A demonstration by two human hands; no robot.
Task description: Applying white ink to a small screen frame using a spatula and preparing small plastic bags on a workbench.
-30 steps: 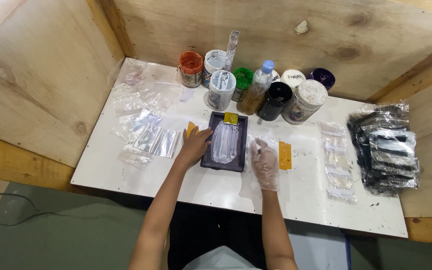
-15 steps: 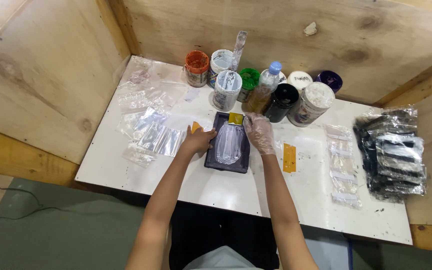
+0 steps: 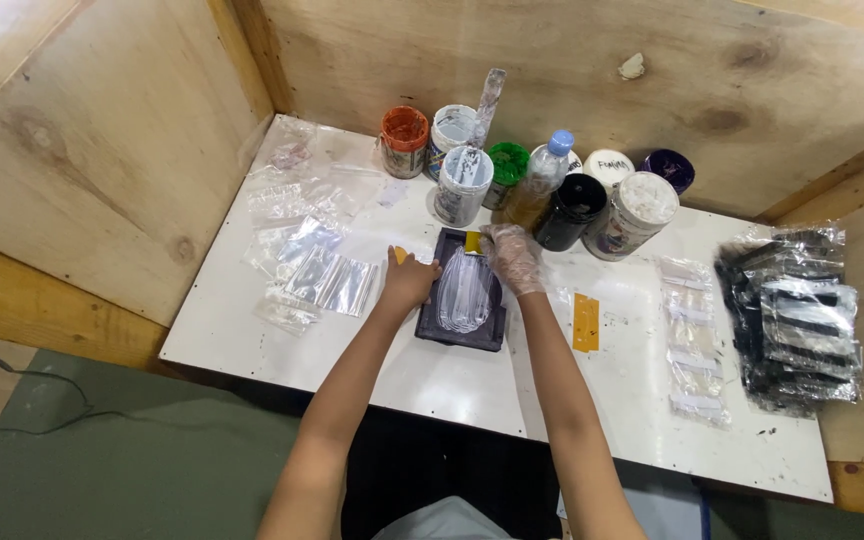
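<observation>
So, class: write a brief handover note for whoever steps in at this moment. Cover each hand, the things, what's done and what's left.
Left hand: bare, resting on the left edge of the dark tray.
Right hand: in a clear glove, at the tray's top right corner beside a small yellow piece.
A clear plastic pouch lies in the tray.
Paint jars stand behind; empty clear bags lie left, a yellow strip and packed dark bags right.
Done: pouch seated.
Left: cannot tell.
</observation>
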